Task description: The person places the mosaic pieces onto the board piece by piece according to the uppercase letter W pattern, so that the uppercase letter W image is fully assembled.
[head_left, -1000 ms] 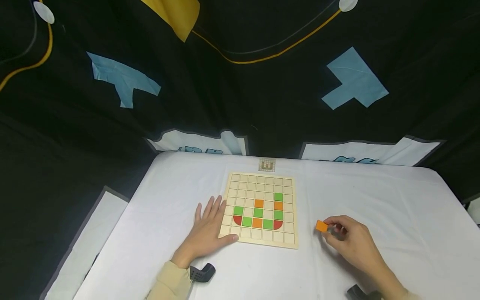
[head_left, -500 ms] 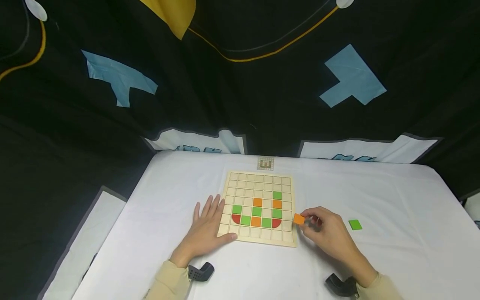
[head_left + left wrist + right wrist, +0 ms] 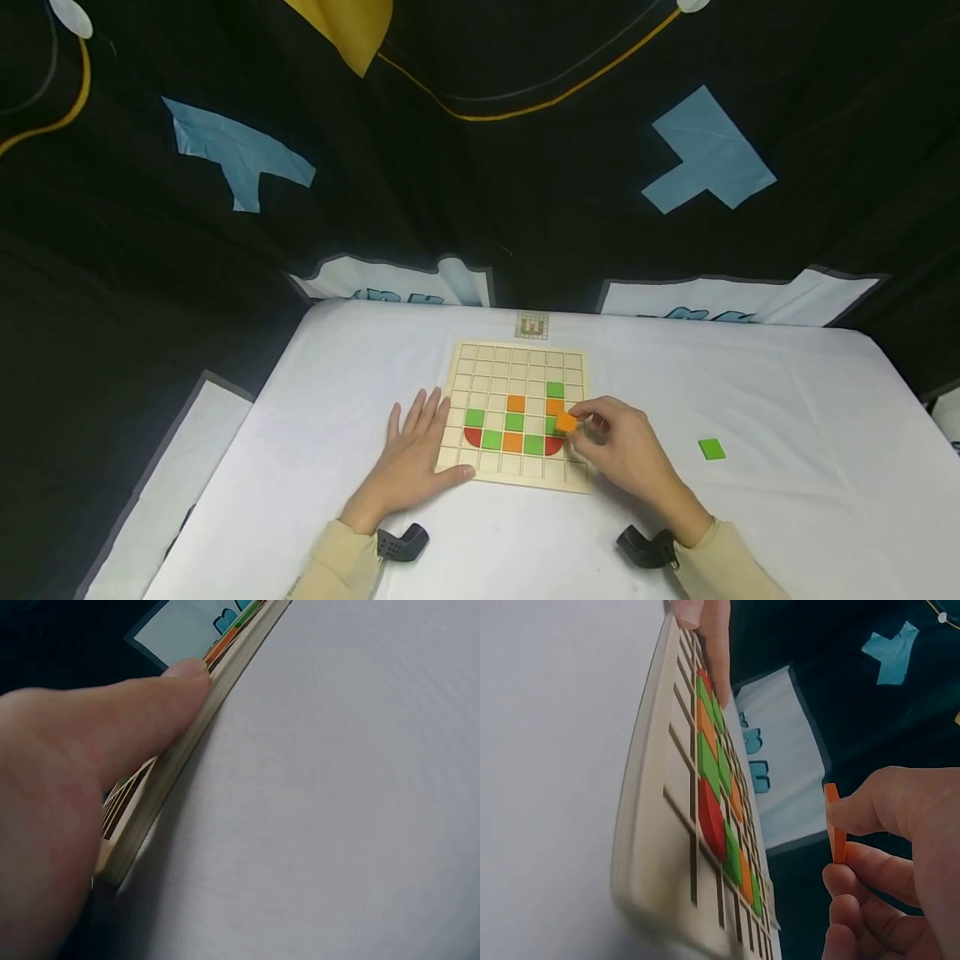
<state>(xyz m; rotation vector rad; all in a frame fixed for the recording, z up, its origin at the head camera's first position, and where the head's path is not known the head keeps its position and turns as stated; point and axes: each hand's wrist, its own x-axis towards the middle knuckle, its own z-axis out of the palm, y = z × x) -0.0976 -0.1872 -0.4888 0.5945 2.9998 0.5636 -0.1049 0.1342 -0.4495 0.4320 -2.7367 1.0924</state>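
A light wooden grid board (image 3: 504,363) lies on the white table, with green, orange and red tiles set in some of its squares. My right hand (image 3: 618,437) pinches an orange square tile (image 3: 566,422) between thumb and fingers, over the right side of the board. In the right wrist view the orange tile (image 3: 835,823) is seen edge-on, raised above the board (image 3: 641,795). My left hand (image 3: 412,467) lies flat with spread fingers at the board's left edge. Its thumb (image 3: 150,712) rests on the near edge of the board in the left wrist view.
A loose green square tile (image 3: 712,449) lies on the table to the right of my right hand. Behind the board is a small patterned square (image 3: 532,325). A black curtain (image 3: 480,183) hangs beyond the far table edge.
My right hand has carried the orange tile leftward from the bare table to above the board. The green tile behind it has come into sight. My left hand stays in place.
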